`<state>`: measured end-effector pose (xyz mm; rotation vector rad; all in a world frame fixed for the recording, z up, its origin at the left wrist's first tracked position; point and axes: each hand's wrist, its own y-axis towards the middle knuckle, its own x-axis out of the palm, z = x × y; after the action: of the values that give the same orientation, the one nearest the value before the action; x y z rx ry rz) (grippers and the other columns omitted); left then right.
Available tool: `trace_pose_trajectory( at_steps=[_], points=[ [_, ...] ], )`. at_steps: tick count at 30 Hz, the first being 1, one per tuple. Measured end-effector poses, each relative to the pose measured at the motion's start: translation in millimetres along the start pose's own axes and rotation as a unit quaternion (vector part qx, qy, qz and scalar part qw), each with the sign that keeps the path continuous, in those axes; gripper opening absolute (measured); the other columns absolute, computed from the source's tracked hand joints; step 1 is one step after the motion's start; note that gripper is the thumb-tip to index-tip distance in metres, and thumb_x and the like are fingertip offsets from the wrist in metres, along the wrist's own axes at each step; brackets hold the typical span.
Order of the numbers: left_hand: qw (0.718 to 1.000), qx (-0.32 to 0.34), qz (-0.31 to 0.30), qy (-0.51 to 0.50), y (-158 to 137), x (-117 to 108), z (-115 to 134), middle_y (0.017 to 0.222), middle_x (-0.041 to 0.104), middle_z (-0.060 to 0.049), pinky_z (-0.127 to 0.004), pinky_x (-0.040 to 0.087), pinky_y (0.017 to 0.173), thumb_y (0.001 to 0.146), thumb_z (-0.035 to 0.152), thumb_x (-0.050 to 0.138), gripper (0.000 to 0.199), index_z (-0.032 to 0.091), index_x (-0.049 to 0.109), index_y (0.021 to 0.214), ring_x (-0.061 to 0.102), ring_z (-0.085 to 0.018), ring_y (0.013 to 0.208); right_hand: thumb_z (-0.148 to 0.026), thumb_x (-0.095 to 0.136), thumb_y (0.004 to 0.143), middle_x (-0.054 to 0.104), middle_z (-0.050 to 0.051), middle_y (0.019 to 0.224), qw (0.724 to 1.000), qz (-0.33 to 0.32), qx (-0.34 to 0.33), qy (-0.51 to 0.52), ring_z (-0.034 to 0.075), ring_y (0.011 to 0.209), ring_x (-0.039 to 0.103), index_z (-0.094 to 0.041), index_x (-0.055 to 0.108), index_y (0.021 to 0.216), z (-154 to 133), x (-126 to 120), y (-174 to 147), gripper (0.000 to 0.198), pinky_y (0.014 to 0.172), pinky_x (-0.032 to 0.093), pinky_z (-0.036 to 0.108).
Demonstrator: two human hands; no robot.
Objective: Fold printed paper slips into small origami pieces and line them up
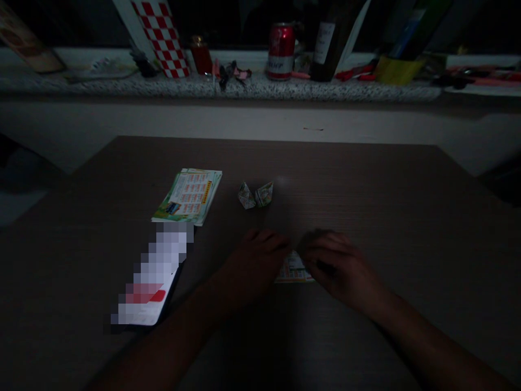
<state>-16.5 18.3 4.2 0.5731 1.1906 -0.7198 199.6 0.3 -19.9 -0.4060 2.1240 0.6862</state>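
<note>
A small printed calendar sheet [293,276], partly folded, lies on the table between my two hands. My left hand [260,258] curls over its left side, fingertips close together at the upper edge. From the other side, my right hand [337,266] pinches the right part of the sheet with thumb and fingers. Both hands hide much of the paper, and the dim light blurs the fingertips. Just beyond them stand two small folded paper pieces, a left one [246,196] and a right one [264,195], with similar print.
To the left lies a stack of calendar sheets [189,193], with a lit phone [148,312] below it near my left forearm. Behind the wooden table [366,184], a stone windowsill [244,89] carries a red can [280,51], a checkered cylinder [163,41], bottles and small clutter.
</note>
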Motion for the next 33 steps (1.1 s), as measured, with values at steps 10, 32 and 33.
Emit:
trace_pose_trajectory(
  at_steps=[10, 32, 33],
  points=[
    [0.997, 0.027, 0.002, -0.073, -15.1, -5.2, -10.8, 0.132, 0.052, -0.008, -0.043, 0.032, 0.102, 0.086, 0.037, 0.062, 0.048, 0.024, 0.050, 0.131, 0.043, -0.027, 0.122, -0.016, 0.066, 0.081, 0.072, 0.004, 0.096, 0.995, -0.075, -0.021, 0.063, 0.022, 0.095, 0.062, -0.024, 0.069, 0.102, -5.0, -9.1, 2.9, 0.023, 0.088, 0.046, 0.040],
    [0.999, -0.007, -0.034, -0.041, -20.1, -18.6, -7.3, 0.090, 0.062, -0.004, -0.038, 0.037, 0.091, 0.087, 0.017, 0.054, 0.014, 0.018, 0.068, 0.083, 0.055, -0.020, 0.091, -0.017, 0.062, 0.086, 0.070, 0.002, 0.090, 0.993, -0.103, -0.023, 0.054, 0.020, 0.092, 0.058, -0.022, 0.068, 0.091, -8.6, -12.6, 7.1, 0.010, 0.088, 0.043, 0.039],
    [0.999, -0.009, -0.039, -0.034, -20.4, -18.7, -7.3, 0.088, 0.061, -0.004, -0.038, 0.037, 0.090, 0.086, 0.017, 0.055, 0.013, 0.018, 0.067, 0.082, 0.055, -0.020, 0.090, -0.016, 0.062, 0.086, 0.070, 0.002, 0.090, 0.993, -0.103, -0.024, 0.054, 0.020, 0.093, 0.058, -0.022, 0.068, 0.091, -8.3, -12.2, 7.0, 0.009, 0.089, 0.043, 0.039]
  ],
)
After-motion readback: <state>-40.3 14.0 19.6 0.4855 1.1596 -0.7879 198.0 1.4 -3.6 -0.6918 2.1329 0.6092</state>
